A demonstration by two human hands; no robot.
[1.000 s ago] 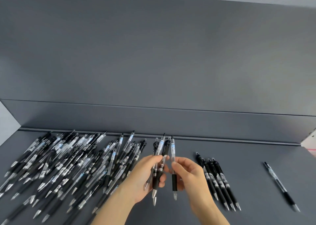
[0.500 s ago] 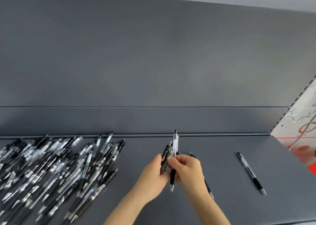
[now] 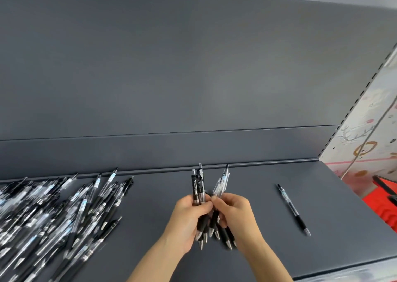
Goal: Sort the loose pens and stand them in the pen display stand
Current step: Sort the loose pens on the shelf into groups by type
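A broad dark grey shelf point(image 3: 279, 249) stretches out here, matte and smooth, with a flat grey back panel point(image 3: 193, 67) rising behind it and a narrow ledge along the seam. Off to the right, a slotted upright point(image 3: 354, 101) and a pale patterned wall point(image 3: 369, 135). A big heap of loose pens point(image 3: 53, 217) sprawls at the left, slim black and clear plastic barrels with metal tips, blurred. One single pen point(image 3: 293, 209) lies alone at the right, well apart. At centre, the left hand point(image 3: 187, 223) is wrapped tight around a bunch of black pens point(image 3: 198, 187), tips down. The right hand point(image 3: 236, 215) is closed on clear pens point(image 3: 221, 185), touching the left.
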